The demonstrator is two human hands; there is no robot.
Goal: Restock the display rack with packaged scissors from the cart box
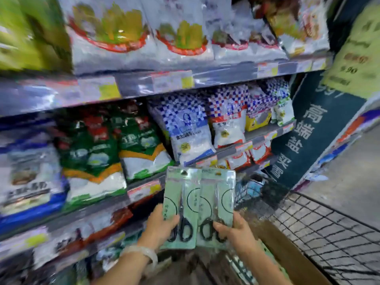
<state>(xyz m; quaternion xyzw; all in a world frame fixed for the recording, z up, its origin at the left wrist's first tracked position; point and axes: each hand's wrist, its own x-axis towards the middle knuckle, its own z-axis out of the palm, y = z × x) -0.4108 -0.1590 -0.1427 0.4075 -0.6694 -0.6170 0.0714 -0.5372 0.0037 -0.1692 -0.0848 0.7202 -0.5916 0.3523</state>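
We hold two scissors packs upright above the cart box (273, 243), left hand (162, 225) gripping the left pack (183, 204), right hand (232, 229) the right pack (220, 202), hang holes pointing away from our fingers, the display rack seemingly out of view

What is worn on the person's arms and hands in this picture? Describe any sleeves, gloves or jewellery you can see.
Both forearms are bare in view, with no sleeves showing, and neither hand is gloved. The left hand has a pale, whitish, translucent-looking bangle round its wrist. The right hand and its wrist show no jewellery. No rings are visible on the fingers, though the picture is blurred.
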